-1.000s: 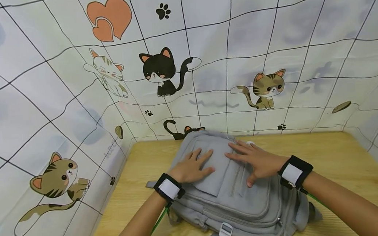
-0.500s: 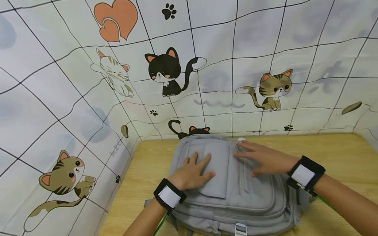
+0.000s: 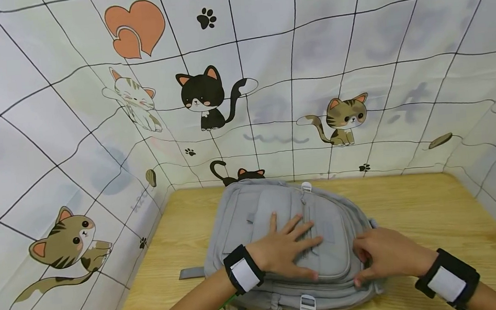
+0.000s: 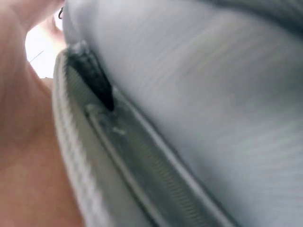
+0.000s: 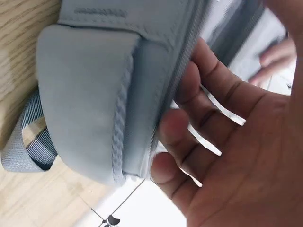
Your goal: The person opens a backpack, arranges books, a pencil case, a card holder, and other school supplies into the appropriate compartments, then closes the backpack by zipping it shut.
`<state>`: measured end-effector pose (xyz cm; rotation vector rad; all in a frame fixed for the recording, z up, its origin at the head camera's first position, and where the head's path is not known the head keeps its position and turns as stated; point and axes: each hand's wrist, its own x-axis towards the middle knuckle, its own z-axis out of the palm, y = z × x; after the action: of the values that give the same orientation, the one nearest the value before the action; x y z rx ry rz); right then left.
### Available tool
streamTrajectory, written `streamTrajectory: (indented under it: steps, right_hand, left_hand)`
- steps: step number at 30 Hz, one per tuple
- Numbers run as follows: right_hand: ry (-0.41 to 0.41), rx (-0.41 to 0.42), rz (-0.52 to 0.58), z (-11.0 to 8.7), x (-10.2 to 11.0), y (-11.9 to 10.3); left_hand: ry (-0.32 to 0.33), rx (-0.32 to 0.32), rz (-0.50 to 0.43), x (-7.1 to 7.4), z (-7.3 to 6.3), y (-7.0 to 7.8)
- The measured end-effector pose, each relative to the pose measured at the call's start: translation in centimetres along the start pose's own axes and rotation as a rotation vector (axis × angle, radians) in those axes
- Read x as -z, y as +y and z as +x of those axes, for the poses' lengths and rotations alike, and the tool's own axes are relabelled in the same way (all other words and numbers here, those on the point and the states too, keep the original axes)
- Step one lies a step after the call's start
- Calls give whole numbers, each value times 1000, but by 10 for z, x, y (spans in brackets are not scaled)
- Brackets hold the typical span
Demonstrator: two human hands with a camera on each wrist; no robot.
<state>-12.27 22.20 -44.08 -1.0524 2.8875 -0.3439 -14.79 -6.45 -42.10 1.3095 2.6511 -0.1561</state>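
Note:
A grey backpack (image 3: 235, 218) lies with its front panel up. My left hand (image 3: 281, 253) rests spread on that panel, beside the vertical zipper pocket. The left wrist view shows a gaping zipper (image 4: 75, 156) next to smooth grey cloth. At the bag's right edge, my right hand (image 3: 393, 253) grips the rim with bent fingers, its thumb lower on the front. In the right wrist view, the bent fingers (image 5: 173, 125) touch the zippered seam beside a side pocket (image 5: 85, 94). Whether a zipper pull is between thumb and index finger is hidden.
The bag lies on a wooden table (image 3: 428, 205). Behind and to the left hangs a white cloth backdrop (image 3: 278, 100) printed with cats and grid lines. A strap (image 3: 191, 273) sticks out at the left, and a white buckle (image 3: 308, 307) sits at the front.
My right hand has moved from the upper front panel to the bag's lower right edge, its fingers now bent. My left hand has slid right and down across the panel, still spread.

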Motion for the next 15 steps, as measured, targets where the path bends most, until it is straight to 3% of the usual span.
streamTrajectory:
  steps: [6, 15]
  right_hand:
    - [-9, 84, 65, 0, -2, -2]
    - [-86, -23, 26, -8, -5, -4]
  left_hand:
    - [18, -13, 6, -3, -1, 0]
    - [36, -18, -5, -4, -2, -1]
